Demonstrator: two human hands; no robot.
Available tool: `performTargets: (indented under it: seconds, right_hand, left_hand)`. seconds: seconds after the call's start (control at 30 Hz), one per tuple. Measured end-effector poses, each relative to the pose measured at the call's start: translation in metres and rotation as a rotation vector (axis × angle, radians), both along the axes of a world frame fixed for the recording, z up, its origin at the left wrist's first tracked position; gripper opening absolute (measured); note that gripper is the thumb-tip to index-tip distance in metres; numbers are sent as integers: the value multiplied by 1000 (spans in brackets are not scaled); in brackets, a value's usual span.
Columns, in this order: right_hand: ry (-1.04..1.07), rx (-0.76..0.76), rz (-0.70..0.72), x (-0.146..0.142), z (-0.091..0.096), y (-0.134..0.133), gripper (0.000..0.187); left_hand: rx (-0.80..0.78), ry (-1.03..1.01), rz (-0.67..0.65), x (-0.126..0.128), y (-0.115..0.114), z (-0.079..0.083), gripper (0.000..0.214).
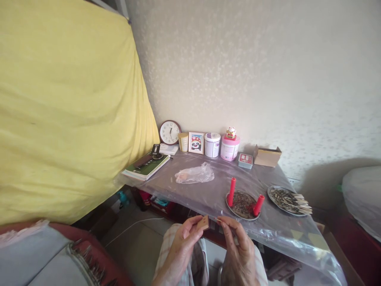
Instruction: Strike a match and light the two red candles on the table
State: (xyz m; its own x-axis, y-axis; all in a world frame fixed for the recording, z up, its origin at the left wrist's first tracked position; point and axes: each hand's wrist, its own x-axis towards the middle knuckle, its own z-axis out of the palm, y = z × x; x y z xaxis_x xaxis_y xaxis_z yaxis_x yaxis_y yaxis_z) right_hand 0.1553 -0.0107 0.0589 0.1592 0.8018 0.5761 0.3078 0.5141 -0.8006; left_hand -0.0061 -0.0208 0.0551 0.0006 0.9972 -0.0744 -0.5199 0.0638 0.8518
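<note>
1. Far left, a yellow cloth (65,99) hangs in broad folds down to the table's end.
2. On the table (205,194), covered in clear plastic, a green book (145,167) lies near that cloth with a black gadget (156,151) on top.
3. A round clock (170,132) leans at the wall, next to a yellow cup (183,142).
4. A crumpled bag (195,174) lies in the table's middle, behind the hands.
5. The left hand (187,236) has its thumb and fingers closed round a small box (203,223), held above the lap, just in front of the table's near edge.
6. The right hand (238,242) pinches a thin stick (218,220) between thumb and forefinger, its end towards the box; I cannot tell whether the two touch.
7. Beyond the right hand, a tray (250,219) bears two red candles: the left candle (231,192) nearly upright, the right candle (258,205) tilted to the right.
8. Right of it, a plate (268,194) holds burnt bits and a bundle of pale sticks (300,203) overhanging its rim.
</note>
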Motion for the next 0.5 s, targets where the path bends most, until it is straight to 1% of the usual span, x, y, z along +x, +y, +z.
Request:
performTargets:
  seconds: [0.13, 0.23, 0.37, 0.5]
  right_hand:
    - [-52, 88, 49, -5, -1, 0, 12]
    - [-82, 150, 43, -8, -3, 0, 14]
    - [-119, 183, 15, -7, -5, 1, 16]
    - [-130, 192, 21, -6, -5, 2, 17]
  left_hand:
    - [13, 13, -4, 3, -2, 2, 35]
    - [19, 15, 22, 3, -2, 0, 32]
    - [27, 8, 35, 4, -1, -3, 37]
    - [25, -2, 37, 4, 0, -4, 36]
